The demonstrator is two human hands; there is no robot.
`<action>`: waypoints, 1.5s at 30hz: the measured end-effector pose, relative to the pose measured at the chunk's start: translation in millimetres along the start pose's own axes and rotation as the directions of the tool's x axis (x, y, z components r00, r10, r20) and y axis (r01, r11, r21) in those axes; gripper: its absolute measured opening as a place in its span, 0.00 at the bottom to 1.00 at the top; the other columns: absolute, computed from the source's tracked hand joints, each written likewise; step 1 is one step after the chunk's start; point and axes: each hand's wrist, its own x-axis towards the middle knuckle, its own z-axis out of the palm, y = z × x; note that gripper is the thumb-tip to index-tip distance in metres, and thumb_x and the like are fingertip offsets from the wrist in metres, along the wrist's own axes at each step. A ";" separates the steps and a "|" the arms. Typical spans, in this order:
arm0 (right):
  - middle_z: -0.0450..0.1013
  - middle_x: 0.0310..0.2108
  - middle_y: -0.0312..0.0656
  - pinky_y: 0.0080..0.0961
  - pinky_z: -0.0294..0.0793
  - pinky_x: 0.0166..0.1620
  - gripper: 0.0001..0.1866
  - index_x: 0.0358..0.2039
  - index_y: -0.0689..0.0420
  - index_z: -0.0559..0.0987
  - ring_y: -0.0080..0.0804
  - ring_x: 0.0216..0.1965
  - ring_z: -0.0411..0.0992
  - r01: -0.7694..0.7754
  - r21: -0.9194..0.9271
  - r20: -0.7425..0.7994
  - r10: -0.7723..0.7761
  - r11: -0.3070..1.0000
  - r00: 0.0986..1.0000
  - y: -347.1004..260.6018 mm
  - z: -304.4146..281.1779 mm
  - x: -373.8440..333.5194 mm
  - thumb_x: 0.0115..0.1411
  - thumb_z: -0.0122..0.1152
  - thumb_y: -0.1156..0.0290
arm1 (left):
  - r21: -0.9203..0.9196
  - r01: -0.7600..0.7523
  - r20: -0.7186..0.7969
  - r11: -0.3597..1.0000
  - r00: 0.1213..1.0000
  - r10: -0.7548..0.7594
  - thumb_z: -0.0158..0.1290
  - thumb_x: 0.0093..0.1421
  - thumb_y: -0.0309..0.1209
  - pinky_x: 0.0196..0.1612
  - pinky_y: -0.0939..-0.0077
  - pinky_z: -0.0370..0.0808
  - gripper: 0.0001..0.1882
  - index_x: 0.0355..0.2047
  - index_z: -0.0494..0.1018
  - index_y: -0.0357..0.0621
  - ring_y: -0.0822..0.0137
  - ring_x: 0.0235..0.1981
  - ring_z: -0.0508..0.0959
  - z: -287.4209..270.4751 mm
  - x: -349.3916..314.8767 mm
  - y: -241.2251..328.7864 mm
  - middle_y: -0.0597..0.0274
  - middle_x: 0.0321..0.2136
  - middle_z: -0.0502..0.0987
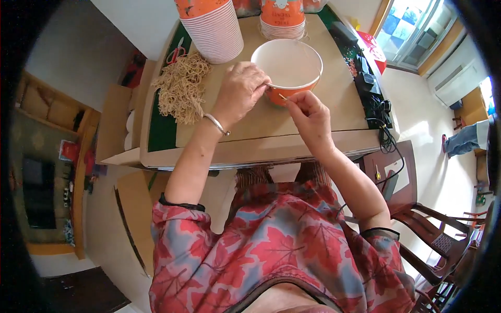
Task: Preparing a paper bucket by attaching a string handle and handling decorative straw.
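Note:
A paper bucket [288, 62], white inside and orange outside, stands upright on the table in front of me. My left hand [239, 91] is closed on the left side of its rim, thumb and fingers pinching the edge. Against the bucket's near wall, my right hand [312, 117] pinches a thin, short yellowish piece [282, 96], perhaps a cord end; its exact kind is too small to tell. Left of my left hand lies a tangled heap of beige cords [182, 86]. Scissors [176, 54] with red handles rest just behind the heap.
A tall stack of buckets [213, 34] leans behind my left hand, and a shorter stack [282, 21] stands at the back. Along the table's right edge run black boxes and cables [378, 109]. A cardboard box [116, 125] sits left of the table; a wooden chair [433, 229] is at right.

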 end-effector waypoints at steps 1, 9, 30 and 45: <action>0.70 0.22 0.28 0.14 0.67 0.29 0.04 0.32 0.61 0.75 0.10 0.25 0.65 -0.004 0.001 -0.005 0.004 1.000 1.000 2.6 -0.6 -0.4 0.62 0.62 0.76 | -0.005 0.000 0.002 1.000 1.000 0.000 0.61 0.55 0.28 0.55 0.59 0.69 0.07 0.35 0.79 0.48 0.59 0.48 0.75 1.1 0.9 4.5 0.66 0.39 0.79; 0.72 0.21 0.36 0.18 0.69 0.28 0.04 0.33 0.61 0.75 0.13 0.24 0.67 0.046 -0.104 -0.151 -0.062 0.994 0.987 14.6 -8.0 1.4 0.61 0.62 0.76 | -0.019 0.014 -0.063 1.000 0.998 -0.015 0.60 0.57 0.29 0.54 0.58 0.67 0.04 0.32 0.77 0.47 0.60 0.38 0.76 20.6 3.2 29.0 0.64 0.29 0.77; 0.66 0.20 0.24 0.11 0.58 0.25 0.05 0.31 0.60 0.74 0.07 0.23 0.60 0.057 -0.020 -0.178 -0.059 0.998 0.982 24.9 -11.1 4.1 0.63 0.61 0.77 | -0.124 0.104 -0.005 0.987 0.994 -0.105 0.59 0.56 0.28 0.58 0.52 0.66 0.05 0.32 0.74 0.46 0.59 0.37 0.76 26.7 6.5 49.5 0.63 0.28 0.76; 0.77 0.26 0.37 0.17 0.71 0.26 0.06 0.37 0.63 0.76 0.16 0.23 0.71 -0.224 0.350 -0.048 0.257 0.909 0.965 4.2 -13.3 3.3 0.64 0.59 0.73 | -0.187 0.068 -0.019 0.980 0.997 -0.073 0.56 0.61 0.28 0.56 0.55 0.68 0.02 0.34 0.76 0.45 0.57 0.36 0.77 21.9 7.7 58.1 0.61 0.28 0.76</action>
